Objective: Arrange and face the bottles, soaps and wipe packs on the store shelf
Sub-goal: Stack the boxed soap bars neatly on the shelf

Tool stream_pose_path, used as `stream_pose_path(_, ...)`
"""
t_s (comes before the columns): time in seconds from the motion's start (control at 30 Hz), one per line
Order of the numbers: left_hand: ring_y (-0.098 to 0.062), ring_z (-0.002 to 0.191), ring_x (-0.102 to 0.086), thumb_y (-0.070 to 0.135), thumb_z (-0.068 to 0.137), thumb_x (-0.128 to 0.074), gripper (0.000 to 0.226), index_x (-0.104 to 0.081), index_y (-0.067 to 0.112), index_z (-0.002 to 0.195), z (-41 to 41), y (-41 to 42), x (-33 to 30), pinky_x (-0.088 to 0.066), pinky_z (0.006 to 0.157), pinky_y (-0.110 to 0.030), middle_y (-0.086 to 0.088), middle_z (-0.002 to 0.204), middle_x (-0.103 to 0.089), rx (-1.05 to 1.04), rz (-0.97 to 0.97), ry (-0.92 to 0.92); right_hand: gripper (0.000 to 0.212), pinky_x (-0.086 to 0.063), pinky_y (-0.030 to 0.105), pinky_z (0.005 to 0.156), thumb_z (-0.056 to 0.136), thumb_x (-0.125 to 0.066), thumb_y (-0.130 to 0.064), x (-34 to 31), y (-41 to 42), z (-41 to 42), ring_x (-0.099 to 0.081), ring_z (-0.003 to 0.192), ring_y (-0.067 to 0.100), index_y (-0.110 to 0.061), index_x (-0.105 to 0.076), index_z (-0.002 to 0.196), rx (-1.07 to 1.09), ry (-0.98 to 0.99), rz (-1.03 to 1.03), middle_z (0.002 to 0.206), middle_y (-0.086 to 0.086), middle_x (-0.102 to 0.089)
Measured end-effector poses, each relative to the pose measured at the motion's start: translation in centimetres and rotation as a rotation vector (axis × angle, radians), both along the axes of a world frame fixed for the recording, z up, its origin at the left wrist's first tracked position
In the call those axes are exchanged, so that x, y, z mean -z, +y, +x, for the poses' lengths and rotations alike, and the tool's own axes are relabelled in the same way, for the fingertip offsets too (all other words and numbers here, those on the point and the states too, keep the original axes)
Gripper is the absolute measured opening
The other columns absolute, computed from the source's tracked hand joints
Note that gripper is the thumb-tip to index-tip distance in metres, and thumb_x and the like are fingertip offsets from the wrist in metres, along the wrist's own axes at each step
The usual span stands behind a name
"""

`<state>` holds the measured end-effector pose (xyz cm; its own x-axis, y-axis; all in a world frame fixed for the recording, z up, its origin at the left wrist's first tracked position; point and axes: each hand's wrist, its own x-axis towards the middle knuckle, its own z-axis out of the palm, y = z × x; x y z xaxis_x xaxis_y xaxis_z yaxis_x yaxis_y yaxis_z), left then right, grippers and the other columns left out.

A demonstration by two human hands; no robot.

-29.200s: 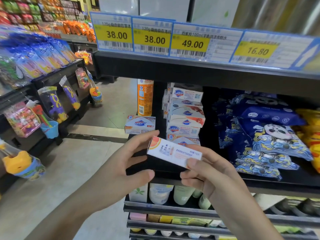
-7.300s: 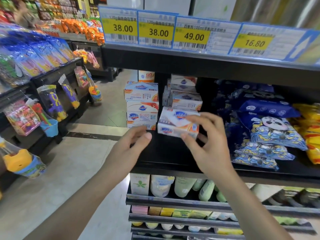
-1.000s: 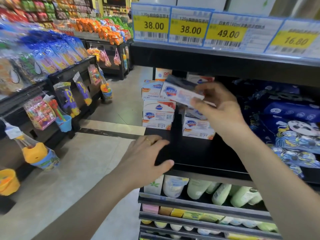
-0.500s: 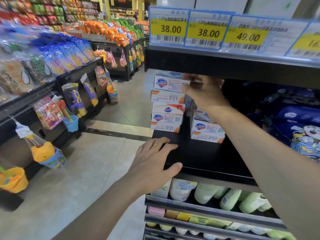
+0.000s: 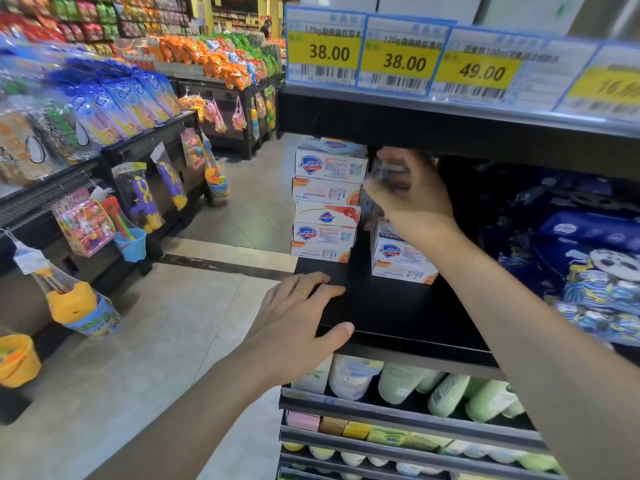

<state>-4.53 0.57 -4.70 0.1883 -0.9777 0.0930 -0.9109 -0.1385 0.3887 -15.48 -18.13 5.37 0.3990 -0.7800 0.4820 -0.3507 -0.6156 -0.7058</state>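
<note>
The right hand gripped a blurred white cardboard soap box at the second stack's top, beside the left stack of white soap boxes. The left hand rested flat, fingers straight, on the black metal shelf edge.

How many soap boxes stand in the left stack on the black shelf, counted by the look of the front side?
Blue shield logo at the left of the front: 2
Orange corner on the front: 2
White front with red and a logo in the middle: 1
Total in the left stack: 5
</note>
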Motion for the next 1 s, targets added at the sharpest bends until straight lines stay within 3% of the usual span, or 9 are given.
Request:
stream_pose_path(0.07, -0.011, 0.15, -0.014, 0.063, 0.099, -0.042, 0.058, -0.03, 0.044, 0.153, 0.0, -0.1, -0.3, -0.018, 0.124, -0.037, 0.016, 0.162, -0.023, -0.004, 0.004, -0.031, 0.026, -0.047, 0.007, 0.082, 0.092, -0.072, -0.019, 1.0, 0.5, -1.9, -0.059, 0.095, -0.011, -0.028, -0.064, 0.114, 0.032, 0.003, -0.113, 0.122, -0.009, -0.059)
stream_pose_path(0.1, -0.012, 0.149, -0.017, 0.062, 0.099, -0.043, 0.057, -0.031, 0.044, 0.152, -0.1, -0.2, -0.5, -0.02, 0.123, -0.038, 0.015, 0.161, -0.025, -0.008, 0.002, -0.042, 0.023, -0.042, 0.004, 0.082, 0.091, -0.071, -0.015, 1.5, 0.7, -3.0, -0.058, 0.096, -0.008, -0.026, -0.065, 0.11, 0.073, 0.016, -0.182, 0.118, -0.009, -0.056)
stream_pose_path(0.2, -0.014, 0.143, -0.024, 0.062, 0.097, -0.045, 0.056, -0.035, 0.042, 0.149, -0.5, -0.7, -0.8, -0.026, 0.121, -0.038, 0.012, 0.154, -0.031, -0.022, -0.021, -0.061, 0.024, -0.039, 0.022, 0.093, 0.088, -0.072, -0.021, 3.4, 0.3, -5.4, -0.052, 0.115, 0.02, -0.024, -0.066, 0.111, 0.214, 0.13, -0.291, 0.121, -0.004, -0.053)
stream_pose_path(0.27, -0.015, 0.143, -0.023, 0.062, 0.097, -0.045, 0.057, -0.034, 0.042, 0.149, -0.9, -0.9, -0.6, -0.028, 0.12, -0.038, 0.011, 0.153, -0.031, -0.025, -0.024, -0.061, 0.031, -0.042, 0.031, 0.098, 0.088, -0.072, -0.026, 3.9, -0.5, -6.4, -0.047, 0.122, 0.027, -0.027, -0.065, 0.118, 0.276, 0.223, -0.234, 0.132, 0.001, -0.051)
stream_pose_path(0.37, -0.014, 0.144, -0.019, 0.062, 0.096, -0.044, 0.057, -0.032, 0.045, 0.149, -1.1, -1.1, 0.0, -0.027, 0.12, -0.038, 0.012, 0.154, -0.028, -0.038, -0.024, -0.047, 0.049, -0.034, 0.032, 0.109, 0.09, -0.071, -0.031, 3.3, -1.9, -6.8, -0.039, 0.135, 0.032, -0.031, -0.058, 0.137, 0.304, 0.362, -0.108, 0.15, 0.005, -0.04)
stream_pose_path(0.43, -0.014, 0.145, -0.018, 0.063, 0.096, -0.044, 0.057, -0.032, 0.046, 0.148, -1.0, -1.1, 0.1, -0.025, 0.12, -0.037, 0.013, 0.155, -0.027, -0.043, -0.021, -0.039, 0.059, -0.027, 0.028, 0.115, 0.092, -0.071, -0.032, 2.5, -2.9, -6.7, -0.03, 0.147, 0.029, -0.034, -0.05, 0.147, 0.266, 0.402, -0.005, 0.162, 0.004, -0.026)
stream_pose_path(0.53, -0.013, 0.146, -0.017, 0.062, 0.097, -0.044, 0.056, -0.031, 0.046, 0.149, -1.0, -1.0, 0.0, -0.024, 0.121, -0.037, 0.014, 0.156, -0.026, -0.044, -0.018, -0.04, 0.066, -0.019, 0.015, 0.108, 0.095, -0.07, -0.032, 2.0, -4.1, -6.4, -0.021, 0.154, 0.019, -0.035, -0.041, 0.154, 0.158, 0.42, 0.085, 0.169, -0.001, -0.014)
stream_pose_path(0.73, -0.013, 0.146, -0.016, 0.063, 0.097, -0.043, 0.055, -0.03, 0.047, 0.149, -1.1, -1.0, 0.0, -0.024, 0.121, -0.037, 0.014, 0.157, -0.025, -0.049, -0.017, -0.05, 0.053, -0.036, 0.017, 0.098, 0.092, -0.073, -0.021, 2.5, -5.0, -5.9, -0.051, 0.132, 0.018, -0.031, -0.057, 0.142, 0.108, 0.321, 0.036, 0.15, -0.002, -0.044)
stream_pose_path(1.0, -0.013, 0.147, -0.016, 0.063, 0.097, -0.043, 0.056, -0.031, 0.047, 0.149, -1.3, -0.9, -0.3, -0.023, 0.121, -0.038, 0.013, 0.158, -0.025, -0.055, -0.008, -0.049, 0.051, -0.042, 0.021, 0.103, 0.087, -0.079, -0.021, 2.4, -4.4, -6.4, -0.053, 0.125, 0.022, -0.026, -0.063, 0.135, 0.168, 0.308, -0.021, 0.14, 0.007, -0.041)
